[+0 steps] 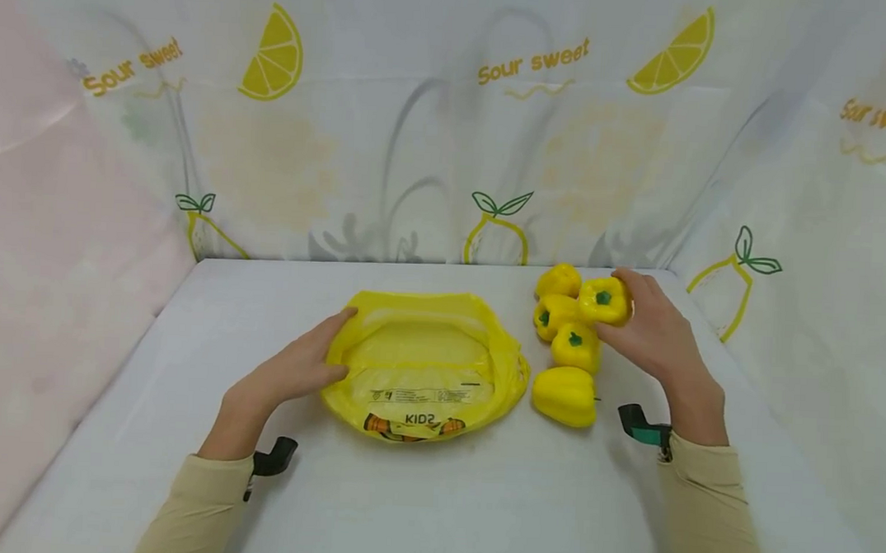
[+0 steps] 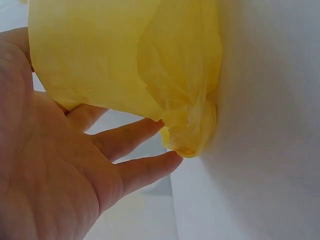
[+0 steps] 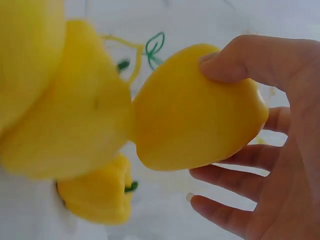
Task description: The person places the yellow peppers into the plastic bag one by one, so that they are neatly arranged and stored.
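My right hand (image 1: 652, 331) holds a yellow bell pepper (image 1: 604, 301), its thumb on one side and fingers on the other; the green stem faces the head camera. In the right wrist view this pepper (image 3: 195, 115) fills the middle. Several other yellow bell peppers (image 1: 576, 350) are bunched beside it, the nearest one (image 1: 565, 397) lying on its side. A yellow plastic bag (image 1: 410, 341) lies in the middle with its mouth spread wide. At the bag's left rim my left hand (image 1: 294, 369) rests with fingers spread; in the left wrist view the fingertips (image 2: 172, 159) touch the plastic.
A white-covered table (image 1: 433, 507) bears the bag and the peppers. Behind it hangs a white cloth (image 1: 435, 128) with lemon prints, and a pinkish cloth (image 1: 58, 251) is at the left. The bag's bunched right side (image 1: 516, 374) lies close to the peppers.
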The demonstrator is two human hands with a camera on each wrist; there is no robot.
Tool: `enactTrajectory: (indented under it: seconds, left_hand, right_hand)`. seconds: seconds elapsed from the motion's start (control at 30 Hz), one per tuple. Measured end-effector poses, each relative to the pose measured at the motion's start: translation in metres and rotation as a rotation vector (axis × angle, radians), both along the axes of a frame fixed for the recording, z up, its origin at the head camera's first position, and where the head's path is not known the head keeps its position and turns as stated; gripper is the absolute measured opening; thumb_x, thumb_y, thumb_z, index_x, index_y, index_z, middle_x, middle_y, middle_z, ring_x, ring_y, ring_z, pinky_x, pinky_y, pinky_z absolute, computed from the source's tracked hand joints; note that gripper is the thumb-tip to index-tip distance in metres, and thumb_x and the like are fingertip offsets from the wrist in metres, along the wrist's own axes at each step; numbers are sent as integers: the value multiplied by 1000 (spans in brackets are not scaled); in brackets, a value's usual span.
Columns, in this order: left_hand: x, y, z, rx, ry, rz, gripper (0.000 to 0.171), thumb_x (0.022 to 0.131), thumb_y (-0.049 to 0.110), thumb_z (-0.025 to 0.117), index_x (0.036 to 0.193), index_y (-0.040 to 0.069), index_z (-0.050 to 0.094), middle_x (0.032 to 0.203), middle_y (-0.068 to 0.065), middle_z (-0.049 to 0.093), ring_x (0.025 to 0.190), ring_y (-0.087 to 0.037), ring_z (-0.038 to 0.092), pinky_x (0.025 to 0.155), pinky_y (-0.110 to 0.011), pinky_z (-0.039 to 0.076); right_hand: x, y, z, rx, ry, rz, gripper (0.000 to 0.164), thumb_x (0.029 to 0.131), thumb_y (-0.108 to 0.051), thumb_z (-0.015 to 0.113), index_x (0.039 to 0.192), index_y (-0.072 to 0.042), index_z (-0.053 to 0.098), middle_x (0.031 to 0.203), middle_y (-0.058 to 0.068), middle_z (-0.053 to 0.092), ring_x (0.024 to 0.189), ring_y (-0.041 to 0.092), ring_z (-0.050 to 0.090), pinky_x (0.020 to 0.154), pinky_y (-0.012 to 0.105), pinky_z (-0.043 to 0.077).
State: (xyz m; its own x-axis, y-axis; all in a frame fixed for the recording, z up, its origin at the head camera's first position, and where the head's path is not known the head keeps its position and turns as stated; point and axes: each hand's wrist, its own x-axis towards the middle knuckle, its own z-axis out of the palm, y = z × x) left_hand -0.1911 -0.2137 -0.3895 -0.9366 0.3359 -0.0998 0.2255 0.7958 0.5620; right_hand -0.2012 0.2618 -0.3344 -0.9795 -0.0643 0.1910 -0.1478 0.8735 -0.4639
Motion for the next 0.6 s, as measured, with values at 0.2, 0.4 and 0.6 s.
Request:
enactTrajectory:
  seconds: [0.2, 0.4, 0.6]
  left_hand:
    - [-4, 7, -1, 28, -1, -12, 85, 91, 15, 58, 161, 15, 11, 168, -12, 15, 154, -35, 18, 124, -57, 19]
    - [-5, 12, 2, 37, -10, -24, 85, 91, 14, 58, 161, 14, 10, 168, -10, 15, 154, -34, 17, 124, -56, 18]
    - [-3, 12, 3, 29, -19, -16, 85, 91, 15, 58, 161, 13, 9, 168, -11, 14, 154, -34, 16, 124, -56, 18]
  right_hand:
    - [-5, -26, -1, -126, 31, 96, 73, 87, -30, 71, 148, -11, 35, 144, 16, 46, 122, 36, 48, 103, 61, 43]
    - [-13, -56, -4, -223, 19, 191, 73, 85, -30, 74, 147, -15, 38, 141, 12, 49, 121, 35, 51, 104, 56, 45]
    - [-17, -95, -6, -256, 1, 280, 74, 85, -32, 76, 147, -16, 39, 142, 9, 52, 121, 32, 55, 105, 53, 47]
